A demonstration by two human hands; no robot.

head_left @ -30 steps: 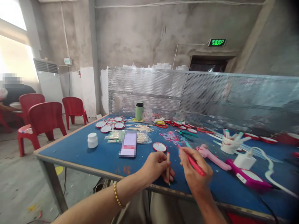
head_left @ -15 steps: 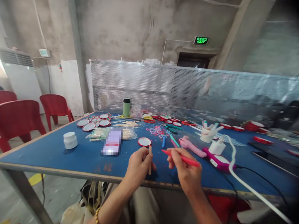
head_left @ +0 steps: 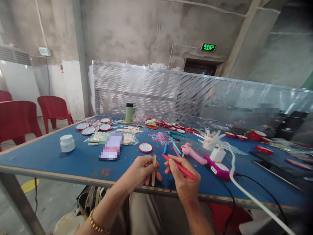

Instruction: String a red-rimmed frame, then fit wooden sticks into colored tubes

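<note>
The left hand (head_left: 140, 169) pinches a wooden craft stick (head_left: 154, 169) upright above the near edge of the blue table (head_left: 49, 160), fingers closed around its middle. The right hand (head_left: 182, 182) grips a red marker (head_left: 179, 166) like a pen, its tip pointing left toward the top of the stick, seemingly just short of touching it. Beyond the hands lie a red-rimmed round mirror (head_left: 145, 148), a pink glue gun (head_left: 194, 153) and a white jar (head_left: 67, 143).
</note>
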